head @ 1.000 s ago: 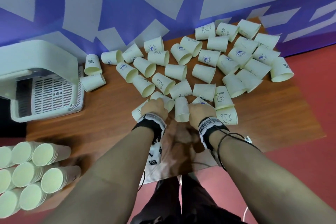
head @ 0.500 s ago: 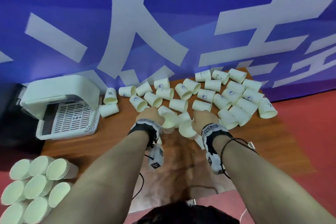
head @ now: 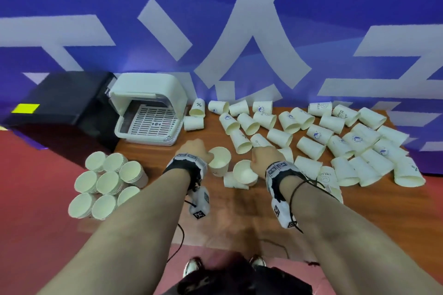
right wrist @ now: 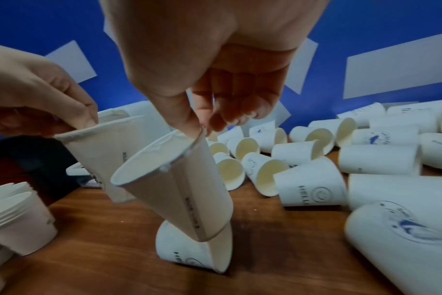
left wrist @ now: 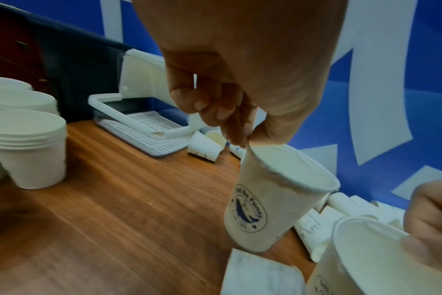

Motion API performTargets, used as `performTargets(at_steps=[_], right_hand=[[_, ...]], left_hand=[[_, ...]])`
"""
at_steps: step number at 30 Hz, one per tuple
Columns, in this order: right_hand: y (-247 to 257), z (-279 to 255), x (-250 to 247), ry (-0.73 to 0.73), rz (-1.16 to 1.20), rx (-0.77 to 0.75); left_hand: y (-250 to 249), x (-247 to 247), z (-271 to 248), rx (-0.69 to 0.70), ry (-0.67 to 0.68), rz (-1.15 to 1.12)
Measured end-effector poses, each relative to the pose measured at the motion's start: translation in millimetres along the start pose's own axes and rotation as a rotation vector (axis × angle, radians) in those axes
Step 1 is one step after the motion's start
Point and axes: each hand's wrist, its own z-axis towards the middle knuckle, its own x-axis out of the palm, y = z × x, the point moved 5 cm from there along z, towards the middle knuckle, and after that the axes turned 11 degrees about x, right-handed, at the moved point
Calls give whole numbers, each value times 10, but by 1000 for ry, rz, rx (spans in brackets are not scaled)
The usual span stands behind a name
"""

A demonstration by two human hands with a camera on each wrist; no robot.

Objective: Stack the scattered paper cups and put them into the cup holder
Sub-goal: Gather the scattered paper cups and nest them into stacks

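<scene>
My left hand pinches the rim of a white paper cup with a blue whale logo, held upright above the wooden table. Beside it, my right hand pinches the rim of a second cup, tilted mouth toward the left. One cup lies on its side right under it. Many more scattered cups lie across the table's right half. The white cup holder with a slotted tray and raised lid sits at the table's far left.
Several short stacks of upright cups stand at the table's near left corner. A black box sits left of the holder. A blue banner wall runs behind the table. My shoes show below the table's near edge.
Both hands have lifted one cup each off the table, from the near edge of the pile. The head view has swung up and left, now showing the holder and stacks farther in.
</scene>
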Motion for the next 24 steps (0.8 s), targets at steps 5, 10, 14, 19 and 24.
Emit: performTargets(at_steps=[5, 10, 14, 19, 24], right_hand=[[605, -188, -82, -46, 36, -31], [1215, -450, 17, -50, 80, 28], [1764, -731, 213, -44, 123, 138], [2440, -1080, 343, -34, 168, 185], [2935, -1280, 289, -47, 239, 205]], left_hand=[[580, -182, -291, -39, -32, -59], [1215, -269, -531, 32, -53, -85], [1794, -297, -730, 100, -80, -151], [2480, -441, -1107, 125, -62, -114], [3079, -566, -1344, 73, -81, -173]])
